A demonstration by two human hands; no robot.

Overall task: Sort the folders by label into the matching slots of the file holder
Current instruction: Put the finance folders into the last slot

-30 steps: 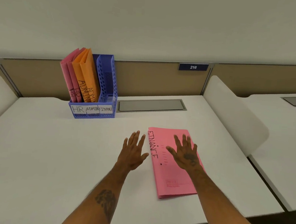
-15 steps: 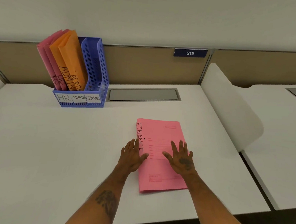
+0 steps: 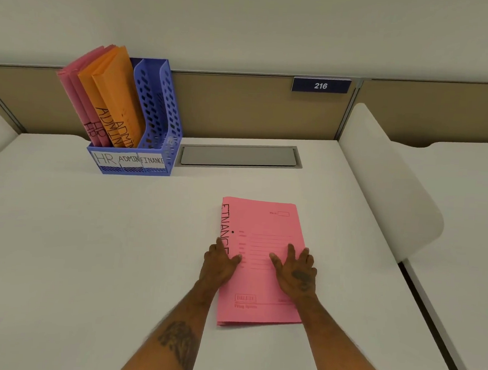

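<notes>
**A:** Head view: where are our hands?

**B:** Both on the pink FINANCE folder (image 3: 263, 223), flat on the white table (image 3: 88, 246). Our left hand (image 3: 219, 264) is at its spine edge, fingers nearly straight, thumb on the cover. Our right hand (image 3: 296, 272) lies spread on top, gripping nothing. The blue file holder (image 3: 161, 115) stands well apart.

Both bare forearms reach forward, side by side. The left hand (image 3: 219, 264) and right hand (image 3: 296, 272) lie palm-down, fingers extended.
</notes>
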